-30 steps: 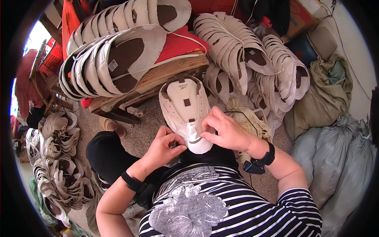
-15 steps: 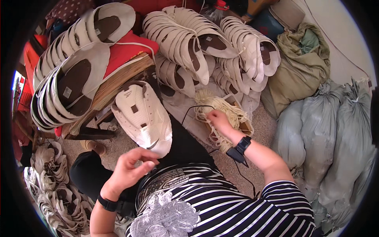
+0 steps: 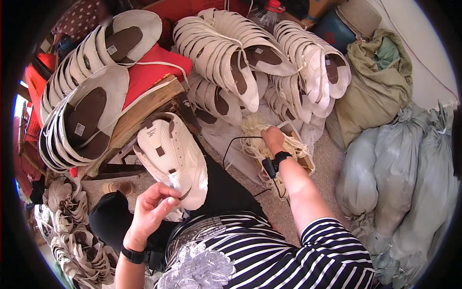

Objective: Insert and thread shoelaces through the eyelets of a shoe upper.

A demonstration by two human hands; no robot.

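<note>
Since half a second earlier, my right hand (image 3: 273, 138) had pushed further out — away from my lap and into the bundle of pale cord (image 3: 269, 144) lying on the floor beside the stacked soles. Its fingers were buried in the strands, so I could not tell whether they had closed on any. A black wrist strap (image 3: 275, 160) sat just behind it.

My left hand (image 3: 153, 208) had stayed low by my striped shirt (image 3: 269, 255), fingers curled and pinching the near edge of the white shoe upper (image 3: 171, 156), which rested tilted across my dark-clothed knee with its toe end pointing away from me. Behind it stood a wooden block (image 3: 144, 108) under a red cushion (image 3: 154, 67), with rows of cream soles (image 3: 231, 62) piled around. Grey-green sacks (image 3: 399, 173) lay on my right.
</note>
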